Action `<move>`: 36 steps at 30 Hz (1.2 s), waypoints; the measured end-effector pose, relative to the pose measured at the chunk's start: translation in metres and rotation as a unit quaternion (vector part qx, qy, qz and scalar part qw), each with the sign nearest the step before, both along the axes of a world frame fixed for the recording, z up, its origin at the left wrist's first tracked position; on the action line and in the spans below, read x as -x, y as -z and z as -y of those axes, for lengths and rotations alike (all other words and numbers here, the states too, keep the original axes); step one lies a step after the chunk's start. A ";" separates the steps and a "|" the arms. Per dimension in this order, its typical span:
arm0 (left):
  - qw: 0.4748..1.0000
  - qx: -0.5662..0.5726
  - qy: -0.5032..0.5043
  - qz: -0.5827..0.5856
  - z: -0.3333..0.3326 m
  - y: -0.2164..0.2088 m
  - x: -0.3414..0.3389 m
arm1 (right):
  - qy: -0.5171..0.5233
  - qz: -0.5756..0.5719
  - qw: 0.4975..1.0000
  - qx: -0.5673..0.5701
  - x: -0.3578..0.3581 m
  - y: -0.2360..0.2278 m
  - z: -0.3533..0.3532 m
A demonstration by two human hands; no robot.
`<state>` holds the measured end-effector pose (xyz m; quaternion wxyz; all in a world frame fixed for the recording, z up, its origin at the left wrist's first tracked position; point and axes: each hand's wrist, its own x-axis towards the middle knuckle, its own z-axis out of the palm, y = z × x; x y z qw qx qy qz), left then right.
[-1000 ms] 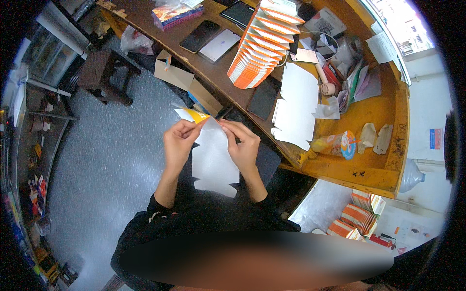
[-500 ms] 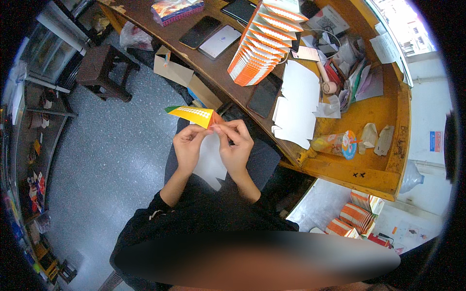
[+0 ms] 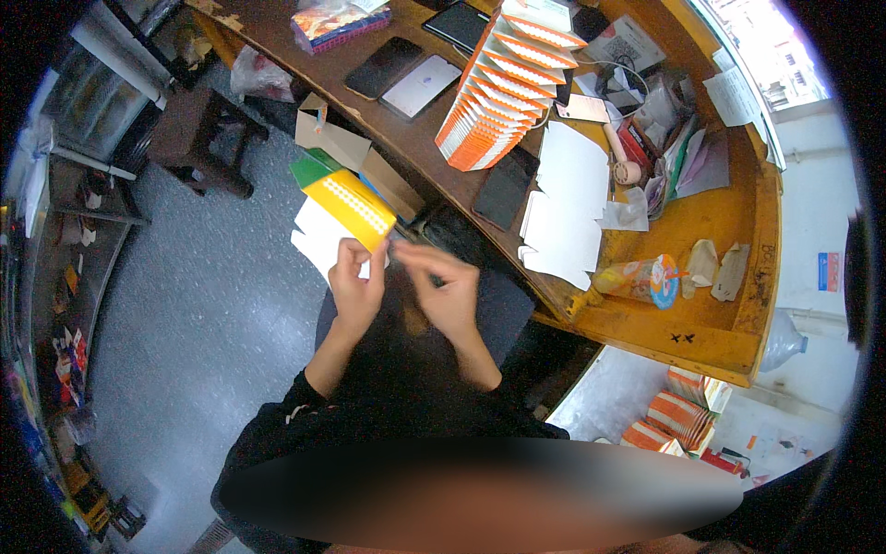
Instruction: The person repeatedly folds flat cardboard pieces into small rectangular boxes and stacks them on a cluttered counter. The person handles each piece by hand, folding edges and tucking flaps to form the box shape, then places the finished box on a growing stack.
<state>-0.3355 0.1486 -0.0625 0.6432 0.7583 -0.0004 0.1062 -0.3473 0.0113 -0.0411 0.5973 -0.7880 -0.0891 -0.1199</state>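
A folded paper card, yellow with a row of white dots and a green end, is held above my lap. Its plain white side shows at the lower left. My left hand pinches the card's near end between thumb and fingers. Close by that same end is my right hand, its fingertips smeared by motion. Whether it touches the card or holds anything, I cannot tell.
The wooden desk bears a tall stack of orange-and-white folded cartons, phones, white card sheets and a plastic drink cup. A brown stool and an opened cardboard box stand beyond my left hand.
The card has tilted and turned, so its yellow face, green end and white side show more. My right hand's fingertips have come slightly away from my left hand's.
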 end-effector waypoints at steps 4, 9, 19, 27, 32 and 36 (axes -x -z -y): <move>0.912 -0.316 0.160 0.207 -0.015 0.008 -0.001 | 0.061 -0.164 0.951 -0.255 -0.016 -0.009 0.034; 0.832 -0.422 0.263 0.245 -0.035 0.022 -0.005 | 0.067 -0.229 0.971 -0.015 -0.035 -0.017 0.061; 0.911 -0.352 0.212 0.028 -0.006 0.019 0.013 | 0.095 -0.136 0.967 0.191 -0.019 0.048 0.012; 0.967 0.096 0.025 -0.235 -0.002 0.050 0.007 | 0.130 -0.157 0.978 0.051 -0.008 0.039 0.006; 0.928 0.231 -0.034 -0.291 0.000 0.056 0.005 | 0.218 -0.082 0.941 0.246 -0.001 0.030 -0.012; 0.901 0.323 -0.035 -0.288 0.006 0.057 0.007 | 0.196 -0.108 0.960 0.170 -0.004 0.033 -0.023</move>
